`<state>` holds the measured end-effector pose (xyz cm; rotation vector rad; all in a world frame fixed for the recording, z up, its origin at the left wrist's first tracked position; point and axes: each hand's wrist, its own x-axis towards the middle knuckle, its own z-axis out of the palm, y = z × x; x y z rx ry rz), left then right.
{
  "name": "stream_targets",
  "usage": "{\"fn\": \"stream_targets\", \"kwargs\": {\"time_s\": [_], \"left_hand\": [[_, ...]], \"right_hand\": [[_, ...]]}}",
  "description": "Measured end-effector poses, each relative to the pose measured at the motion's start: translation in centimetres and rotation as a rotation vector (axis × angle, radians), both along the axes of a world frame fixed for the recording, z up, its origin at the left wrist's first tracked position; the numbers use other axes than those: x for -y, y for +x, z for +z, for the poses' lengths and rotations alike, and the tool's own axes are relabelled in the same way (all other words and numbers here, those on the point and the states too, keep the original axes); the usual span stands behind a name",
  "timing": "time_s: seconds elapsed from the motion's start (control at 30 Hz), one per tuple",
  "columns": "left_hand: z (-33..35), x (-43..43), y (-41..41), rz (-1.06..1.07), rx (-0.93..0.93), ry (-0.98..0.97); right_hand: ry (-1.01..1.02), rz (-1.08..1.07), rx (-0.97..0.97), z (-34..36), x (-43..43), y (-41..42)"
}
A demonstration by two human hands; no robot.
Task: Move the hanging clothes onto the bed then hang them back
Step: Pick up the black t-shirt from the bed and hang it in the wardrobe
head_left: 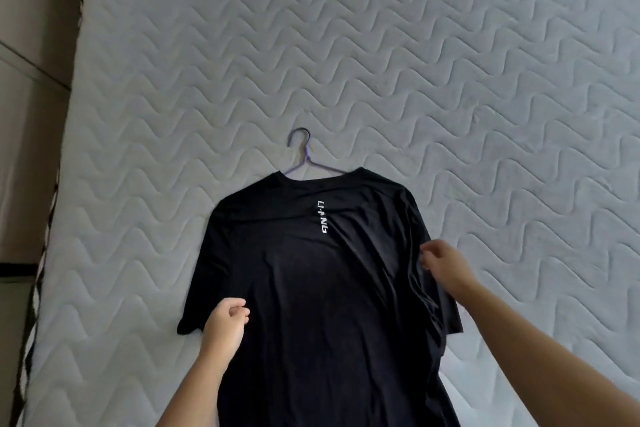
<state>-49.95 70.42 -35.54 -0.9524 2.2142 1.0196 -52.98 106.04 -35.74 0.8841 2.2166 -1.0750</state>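
A black T-shirt [311, 288] on a purple hanger [304, 163] lay flat on the quilted bed [450, 62]. The left hand [225, 324] pinched fabric beside one sleeve with curled fingers [239, 311]. The right hand [441, 262] pinched the opposite sleeve.

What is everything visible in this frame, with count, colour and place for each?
T-shirt: one, black with white lettering, spread flat on the mattress, centre to bottom of view.
hanger: one, purple, inside the T-shirt's neck, hook lying on the mattress above the collar.
mattress: one, pale grey-white with wavy quilting, fills most of the view.
panelled surface: one, beige, along the left edge beside the mattress.
left hand: one, fingers curled on the T-shirt's fabric by the near-side sleeve.
right hand: one, pinches bunched fabric at the other sleeve.
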Motion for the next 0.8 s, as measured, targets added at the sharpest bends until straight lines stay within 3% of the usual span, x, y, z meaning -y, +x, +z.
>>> {"fn": "stream_targets", "kwargs": {"time_s": [0.2, 0.47, 0.67, 0.8], "left_hand": [[-2.6, 2.1, -6.4, -0.104, -0.099, -0.142], [-5.6, 4.4, -12.6, -0.159, -0.164, -0.370], [-7.4, 5.4, -15.8, -0.105, -0.200, -0.265], [-8.1, 4.9, -17.6, -0.075, -0.214, -0.196]], "right_hand": [[0.078, 0.068, -0.069, -2.7, 0.3, -8.4], [0.204, 0.175, -0.106, -5.8, 1.5, -13.1], [0.401, 0.170, -0.153, -7.4, 1.2, -14.0], [0.328, 0.158, -0.087, -8.3, -0.2, -13.8]]}}
